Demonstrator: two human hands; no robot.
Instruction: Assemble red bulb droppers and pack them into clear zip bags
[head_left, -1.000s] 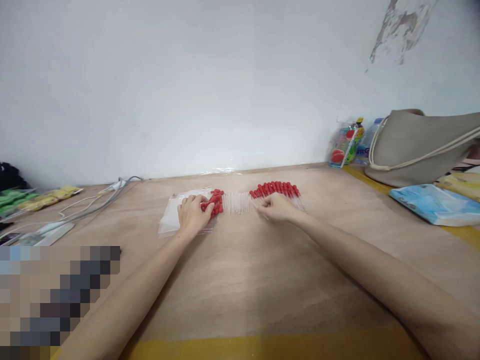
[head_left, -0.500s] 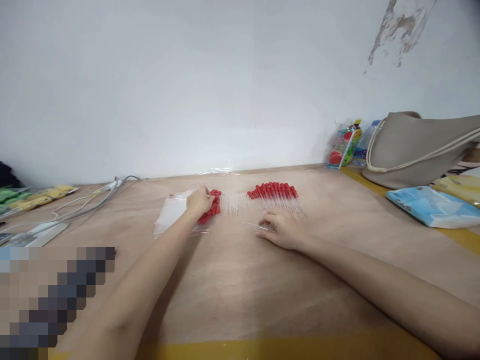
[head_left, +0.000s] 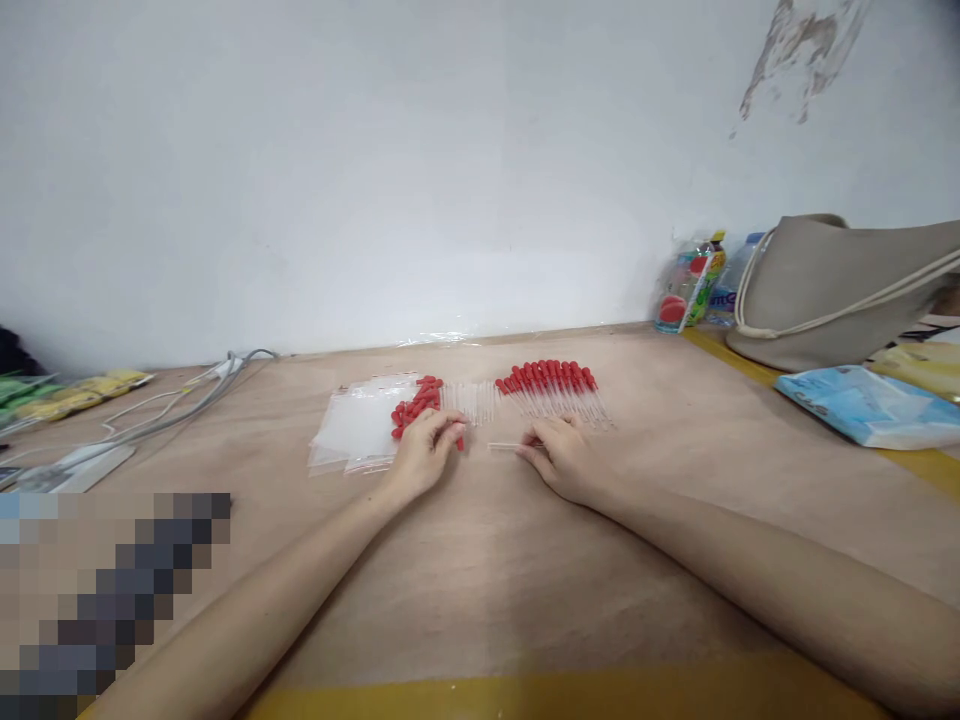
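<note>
My left hand (head_left: 421,458) is closed, and a small red rubber bulb (head_left: 460,443) pokes out below its fingertips. In the pinched fingers of my right hand (head_left: 568,458) lies a thin clear tube (head_left: 501,446), its free end pointing left toward the bulb, with a gap between them. A heap of red bulbs (head_left: 409,408) rests just beyond my left hand, partly on clear plastic bags (head_left: 356,420). Between the hands, farther back, loose clear tubes (head_left: 470,400) lie side by side. Behind my right hand, droppers with red bulbs fitted on clear tubes (head_left: 551,375) lie fanned out.
At the right stand a grey bag (head_left: 840,290), drink bottles (head_left: 724,290) and a blue packet (head_left: 862,405). Cables (head_left: 187,390), a white power strip (head_left: 94,468) and yellow packets (head_left: 82,393) are at the left. A white wall (head_left: 450,180) closes off the back.
My left hand has moved right and nearer from the red heap, now with a bulb in its fingers. The tube in my right hand has turned nearly level.
</note>
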